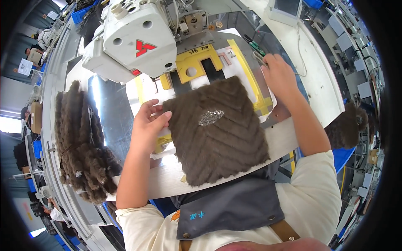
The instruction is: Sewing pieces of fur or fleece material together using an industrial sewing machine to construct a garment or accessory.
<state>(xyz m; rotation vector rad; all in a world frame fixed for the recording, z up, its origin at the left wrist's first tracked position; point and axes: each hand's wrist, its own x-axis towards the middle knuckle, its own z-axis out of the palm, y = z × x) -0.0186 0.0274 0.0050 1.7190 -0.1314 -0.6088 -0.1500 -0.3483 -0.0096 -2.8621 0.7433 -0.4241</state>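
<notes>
A brown fur panel [222, 146] with chevron ridges lies across the front of the machine's work plate. A silvery, shiny oval patch [211, 118] sits near its middle. My left hand [149, 123] is at the panel's left edge, fingers apart and thumb tip beside the fur. At the far right of the plate, the fingers of my right hand [279, 77] are closed on a thin metal tool [258, 57], perhaps snips; its exact kind is hard to make out. Green-handled tools [254, 45] lie just beyond it.
A white sewing machine head [136, 37] stands over the far left. A yellow clamp frame [197, 62] lies behind the panel, with yellow strips [243, 62] beside it. Brown fur pieces [81, 146] are heaped at left; more fur [347, 127] lies at right by a blue bin [345, 158].
</notes>
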